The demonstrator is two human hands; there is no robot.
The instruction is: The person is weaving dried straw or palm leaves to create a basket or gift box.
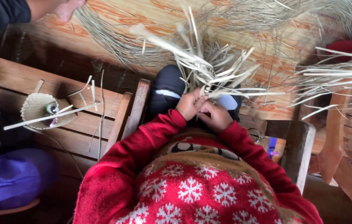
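I sit in a red sweater with white snowflakes, both hands together in front of my chest. My left hand and my right hand grip the base of a half-woven piece of pale straw strips. Its loose flat strips fan upward and to the right from my fingers. Behind my hands, my dark-clothed knee shows.
A small woven straw basket with a long strip across it lies on the wooden bench at left. Loose straw bundles spread at right and along the floor at top. Another person's hand is at top left. A purple bag lies lower left.
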